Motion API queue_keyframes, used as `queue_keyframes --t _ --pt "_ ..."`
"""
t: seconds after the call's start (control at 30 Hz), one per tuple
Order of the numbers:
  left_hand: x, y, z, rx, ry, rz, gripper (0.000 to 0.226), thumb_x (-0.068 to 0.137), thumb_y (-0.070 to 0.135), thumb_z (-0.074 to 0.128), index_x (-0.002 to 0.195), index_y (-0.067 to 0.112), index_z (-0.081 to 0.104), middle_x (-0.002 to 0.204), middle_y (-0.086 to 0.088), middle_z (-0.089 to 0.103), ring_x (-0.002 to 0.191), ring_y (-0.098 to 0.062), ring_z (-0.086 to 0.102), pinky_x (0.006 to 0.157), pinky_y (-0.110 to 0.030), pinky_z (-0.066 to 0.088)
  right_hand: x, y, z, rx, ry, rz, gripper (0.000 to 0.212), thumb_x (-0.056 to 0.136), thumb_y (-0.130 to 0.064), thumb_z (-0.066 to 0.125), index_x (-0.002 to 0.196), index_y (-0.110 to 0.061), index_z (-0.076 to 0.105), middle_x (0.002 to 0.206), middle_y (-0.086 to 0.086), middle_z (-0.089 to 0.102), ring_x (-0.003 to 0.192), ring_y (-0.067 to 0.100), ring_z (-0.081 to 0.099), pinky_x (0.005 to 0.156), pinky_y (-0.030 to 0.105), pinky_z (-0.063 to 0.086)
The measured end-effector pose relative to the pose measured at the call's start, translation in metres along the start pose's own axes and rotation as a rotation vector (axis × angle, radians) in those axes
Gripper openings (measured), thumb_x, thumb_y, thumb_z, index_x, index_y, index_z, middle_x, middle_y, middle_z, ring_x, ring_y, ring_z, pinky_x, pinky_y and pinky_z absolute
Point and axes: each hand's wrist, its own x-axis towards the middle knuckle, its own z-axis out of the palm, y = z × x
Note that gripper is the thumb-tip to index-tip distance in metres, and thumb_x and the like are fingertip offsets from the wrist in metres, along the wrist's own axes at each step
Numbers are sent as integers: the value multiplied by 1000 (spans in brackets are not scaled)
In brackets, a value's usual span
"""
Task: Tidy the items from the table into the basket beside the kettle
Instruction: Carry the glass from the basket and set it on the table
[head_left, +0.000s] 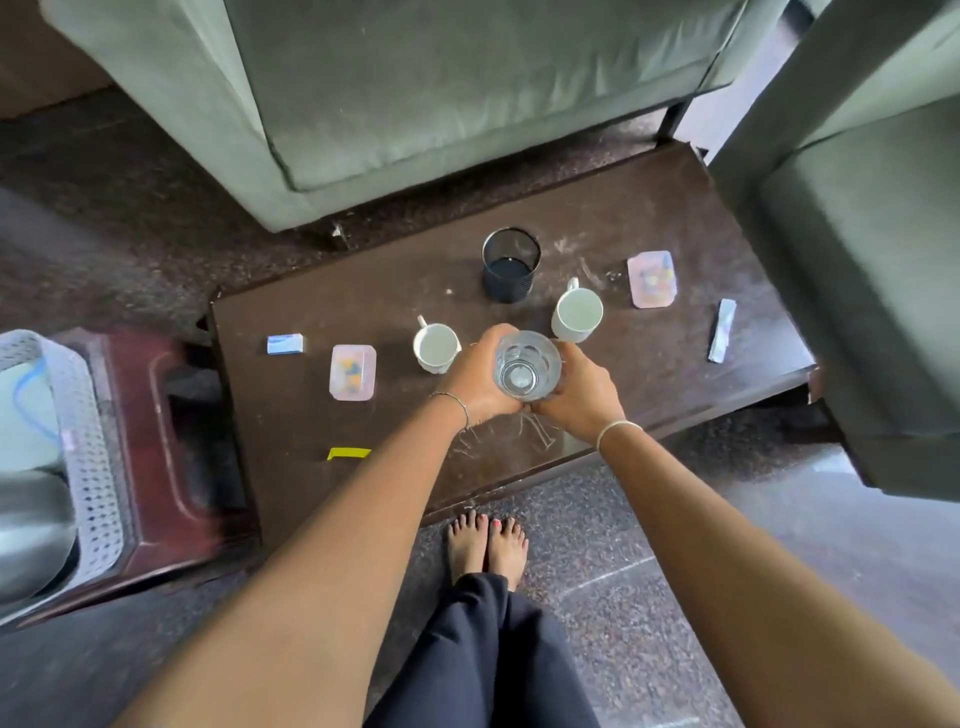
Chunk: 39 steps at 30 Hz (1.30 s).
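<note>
A clear drinking glass (525, 365) stands upright over the middle of the dark wooden table (363, 301). My left hand (480, 379) grips its left side and my right hand (582, 389) grips its right side. Two white mugs sit close by, one (435, 347) just left of my hands and one (576, 315) behind right. A black mesh cup (510, 265) stands further back. Two small clear boxes lie on the table, one at the left (352, 372) and one at the back right (652, 279). The white perforated basket (91, 447) sits at the far left.
A small blue-and-white packet (285, 344), a yellow strip (349, 453) and a blue-white sachet (722, 338) also lie on the table. A steel kettle (31, 525) sits by the basket on a red stool (176, 441). Grey sofas stand behind and right. My bare feet (485, 543) are at the table's front edge.
</note>
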Motion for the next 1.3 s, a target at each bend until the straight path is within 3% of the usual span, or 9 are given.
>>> queue_keyframes --t 0.13,0.33,0.73,0.9,1.07,1.2,1.3 --pt "16 -23 23 24 -19 -28 82 59 17 85 128 24 42 117 0 61 105 -24 61 91 -37 51 18 25 21 2 -6 33 64 68 -35 77 127 -27 52 111 0 71 99 25 67 76 22 42" --pt "30 -37 40 84 -51 -31 82 62 20 84 131 22 41 118 -2 63 105 -23 61 89 -31 50 29 44 35 8 -8 82 67 69 -34 75 130 -25 50 115 2 69 101 26 66 83 28 48" --pt "51 -37 38 110 -66 -34 78 69 13 79 134 22 39 124 -2 61 112 -24 59 96 -41 50 46 41 38 32 17 81 69 73 -29 78 134 -21 46 117 5 68 102 27 65 81 26 45" --pt "54 -34 40 122 -72 -91 96 72 10 78 150 21 23 144 -7 47 129 -25 48 106 -34 41 48 40 34 10 -8 105 78 72 -28 78 140 -20 40 123 5 65 107 28 64 89 32 48" --pt "40 -22 25 163 -64 -89 101 75 9 77 154 18 13 151 -9 38 139 -26 37 112 -37 36 33 24 24 -50 8 60 103 69 -32 82 150 -16 21 145 7 46 129 27 48 105 42 43" --pt "13 -10 3 56 29 -113 91 78 13 75 152 20 21 152 -8 38 139 -26 38 112 -39 36 8 2 20 -168 75 -25 96 79 -25 75 151 -16 14 160 6 14 145 28 23 117 47 24" --pt "-16 -7 -14 -39 120 -125 79 80 13 73 147 19 31 148 -6 44 136 -25 43 109 -34 38 -10 -20 15 -253 74 -93 89 82 -19 70 151 -16 14 162 4 7 147 26 16 117 43 20"
